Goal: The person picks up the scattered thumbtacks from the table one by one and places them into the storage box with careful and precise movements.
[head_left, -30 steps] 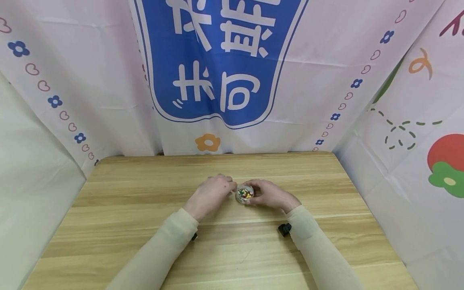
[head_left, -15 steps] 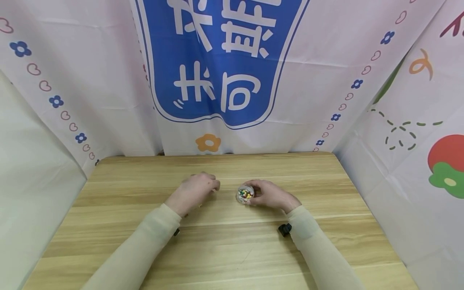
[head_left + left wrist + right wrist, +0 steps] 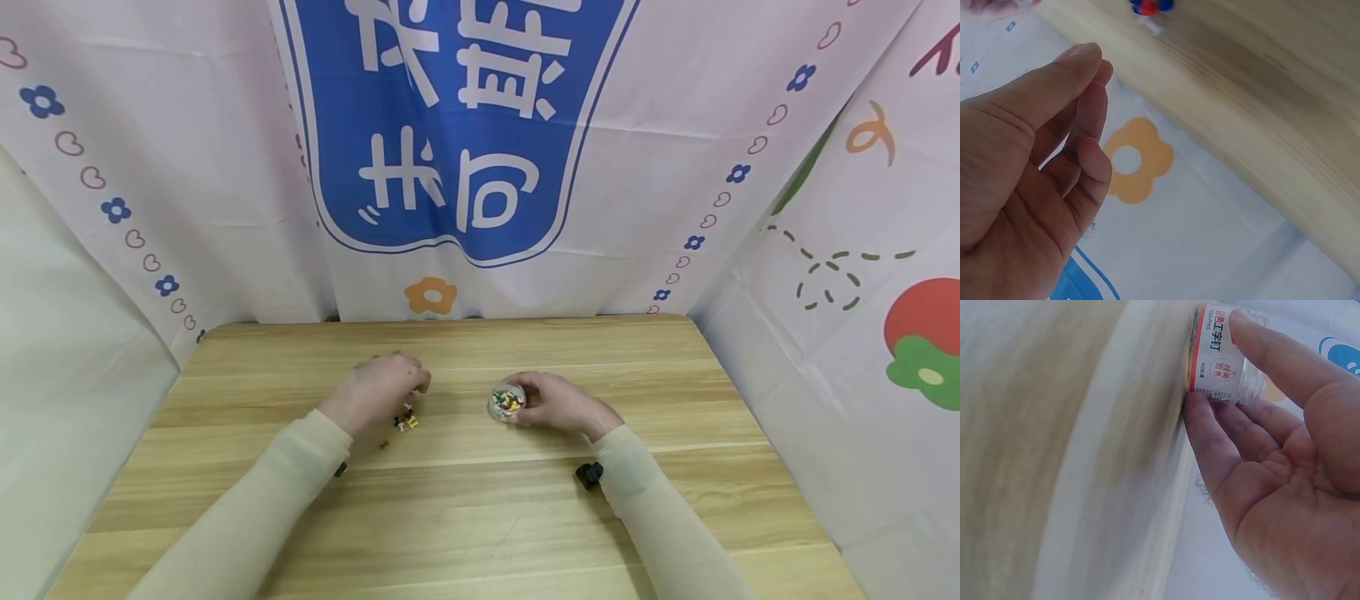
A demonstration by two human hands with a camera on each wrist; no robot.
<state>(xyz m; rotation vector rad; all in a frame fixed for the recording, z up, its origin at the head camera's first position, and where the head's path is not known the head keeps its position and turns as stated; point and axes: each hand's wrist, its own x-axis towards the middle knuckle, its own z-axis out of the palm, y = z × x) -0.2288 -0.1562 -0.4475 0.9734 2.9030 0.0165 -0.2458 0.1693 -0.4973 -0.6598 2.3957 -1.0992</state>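
Observation:
My right hand point(image 3: 558, 402) grips a small clear jar of push pins point(image 3: 507, 402) standing on the table. In the right wrist view the jar point(image 3: 1222, 356) shows a white and red label reading PUSH PINS, with thumb and fingers around its sides. Coloured pins show through its open top. My left hand point(image 3: 382, 385) is over the table, just beyond a small pile of loose push pins point(image 3: 406, 420). Nothing shows between its loosely bent fingers in the left wrist view, where the thumb tip lies close to the index finger point(image 3: 1106, 72). Blue, red and white pins point(image 3: 1149, 9) are at that view's top edge.
A single red push pin point(image 3: 384, 444) lies apart from the pile, nearer the left sleeve. The wooden table point(image 3: 480, 517) ends at a printed cloth backdrop point(image 3: 615, 208). A black wrist device point(image 3: 589, 475) sits by the right cuff.
My left hand has moved left, away from the jar toward the loose pins, which have come into sight beside it. The right hand and the jar have stayed in place.

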